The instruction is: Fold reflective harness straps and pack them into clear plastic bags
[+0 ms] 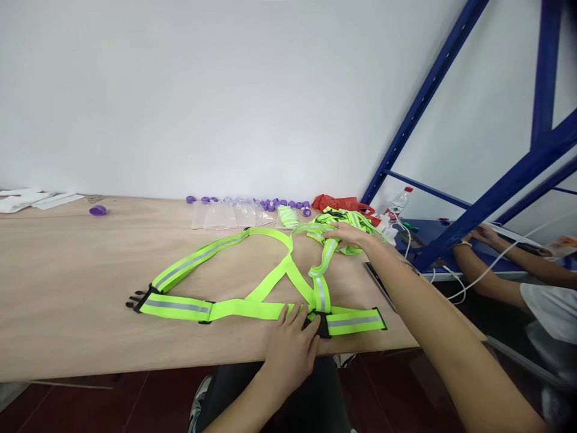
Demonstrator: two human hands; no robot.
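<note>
Your pale wooden table (112, 300) stands against a plain white wall (202, 90), with blue metal framing (419, 96) at the right and dark red floor tiles (153, 397) below. The yellow-green reflective harness (265, 310) lies spread across the table in front of you, its long axis running left to right, the black buckle prongs (135, 299) pointing left. Your left hand (291, 343) presses flat, fingers spread, on its near strap; your right hand (345, 234) pinches a strap at the far right.
</note>
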